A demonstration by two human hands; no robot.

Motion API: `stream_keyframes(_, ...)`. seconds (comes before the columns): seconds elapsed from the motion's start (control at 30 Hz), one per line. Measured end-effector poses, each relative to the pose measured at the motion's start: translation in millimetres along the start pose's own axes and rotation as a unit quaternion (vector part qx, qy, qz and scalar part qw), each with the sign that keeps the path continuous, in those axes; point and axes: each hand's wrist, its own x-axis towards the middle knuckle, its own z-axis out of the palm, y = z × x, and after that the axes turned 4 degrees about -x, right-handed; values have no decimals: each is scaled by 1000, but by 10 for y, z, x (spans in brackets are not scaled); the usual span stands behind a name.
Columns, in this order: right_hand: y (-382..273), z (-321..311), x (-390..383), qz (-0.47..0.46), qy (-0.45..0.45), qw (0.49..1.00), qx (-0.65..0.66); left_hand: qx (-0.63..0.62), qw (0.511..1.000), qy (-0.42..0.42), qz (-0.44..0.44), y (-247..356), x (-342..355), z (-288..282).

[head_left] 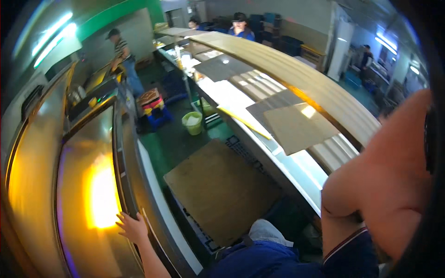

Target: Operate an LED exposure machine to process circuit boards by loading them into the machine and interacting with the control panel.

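Observation:
My left hand (133,228) lies with its fingers spread at the dark frame (121,176) edging a glass-like panel (76,245) that glows yellow. Its fingertips reach onto the panel beside a very bright patch, and nothing is held in it. My right arm (371,185) is raised and bent at the right side. The hand at its end is out of the picture, so what it touches is hidden. Between the two sides, a large brown board (222,190) lies low near the floor, on top of a patterned dark base.
On the right runs a long lit worktable (296,164) with grey sheets (301,123), a yellow strip (243,123) and a long raised shelf (278,62). A pale green bin (192,123) and a blue stool (160,116) stand ahead. One person (123,58) works at the far left; others are farther back.

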Motion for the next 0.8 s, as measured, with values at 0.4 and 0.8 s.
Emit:
stream_keyframes(0.4, -468, -2931, -4587, 805, -476, 345, 79, -13, 1000, 19, 6, -13, -55, 23)
stream_keyframes(0.8, 453, -4747, -5837, 535, -841, 53, -66, -33, 998, 55, -23, -16, -117, 121)
